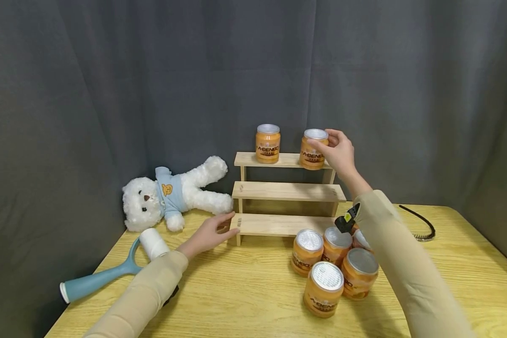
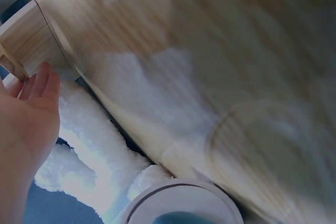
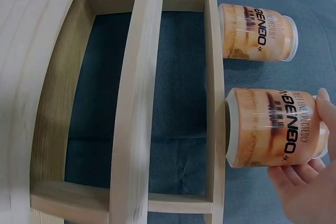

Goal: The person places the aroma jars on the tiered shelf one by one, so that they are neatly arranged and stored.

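Even soft light; wrist views blurred

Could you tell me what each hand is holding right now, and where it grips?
The right hand grips an orange jar near its lid; the left hand holds nothing.

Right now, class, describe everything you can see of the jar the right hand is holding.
The jar is a small orange tub with a silvery top and dark lettering on its label. It stands upright at the right end of the wooden rack's top step, beside a matching jar. The right hand grips its side.
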Available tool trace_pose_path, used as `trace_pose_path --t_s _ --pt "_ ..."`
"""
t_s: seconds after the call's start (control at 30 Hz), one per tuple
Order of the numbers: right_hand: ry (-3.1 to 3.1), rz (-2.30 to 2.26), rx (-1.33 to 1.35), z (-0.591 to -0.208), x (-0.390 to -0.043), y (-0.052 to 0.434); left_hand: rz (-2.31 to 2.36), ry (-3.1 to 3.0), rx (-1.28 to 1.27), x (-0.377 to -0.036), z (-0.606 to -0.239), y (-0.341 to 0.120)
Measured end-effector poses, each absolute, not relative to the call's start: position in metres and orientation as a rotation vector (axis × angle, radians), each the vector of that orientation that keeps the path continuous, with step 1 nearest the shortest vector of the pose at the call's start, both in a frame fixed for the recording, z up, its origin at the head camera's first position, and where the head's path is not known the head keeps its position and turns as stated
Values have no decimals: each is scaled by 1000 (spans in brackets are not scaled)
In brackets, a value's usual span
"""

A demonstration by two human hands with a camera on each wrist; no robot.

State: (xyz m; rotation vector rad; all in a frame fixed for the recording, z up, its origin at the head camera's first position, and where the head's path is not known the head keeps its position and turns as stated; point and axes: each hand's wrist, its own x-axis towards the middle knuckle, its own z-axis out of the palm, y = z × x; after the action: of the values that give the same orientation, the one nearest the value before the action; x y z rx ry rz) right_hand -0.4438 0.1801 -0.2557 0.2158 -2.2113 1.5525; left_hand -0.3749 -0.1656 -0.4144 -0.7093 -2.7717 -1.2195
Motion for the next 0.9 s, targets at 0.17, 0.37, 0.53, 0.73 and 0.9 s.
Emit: trace_pose_path --t_s 0.17,0.37,0.53,0.73,0.9 --pt "-2225 1521 184 -257 -448 175 -1221 -2772 -713 -376 -417 -165" --pt "-2225 1483 180 -258 -457 168 -1196 -2766 -705 -378 -419 -166" --pt "-2237 1458 181 -259 -461 166 -1210 -2767 -711 -378 -420 -166" --pt "-2302 1434 211 -260 -456 169 -1224 -2767 -721 -379 -421 -165" --pt "-2355 1454 228 -264 -453 172 -1224 -2762 -724 -379 -420 -167"
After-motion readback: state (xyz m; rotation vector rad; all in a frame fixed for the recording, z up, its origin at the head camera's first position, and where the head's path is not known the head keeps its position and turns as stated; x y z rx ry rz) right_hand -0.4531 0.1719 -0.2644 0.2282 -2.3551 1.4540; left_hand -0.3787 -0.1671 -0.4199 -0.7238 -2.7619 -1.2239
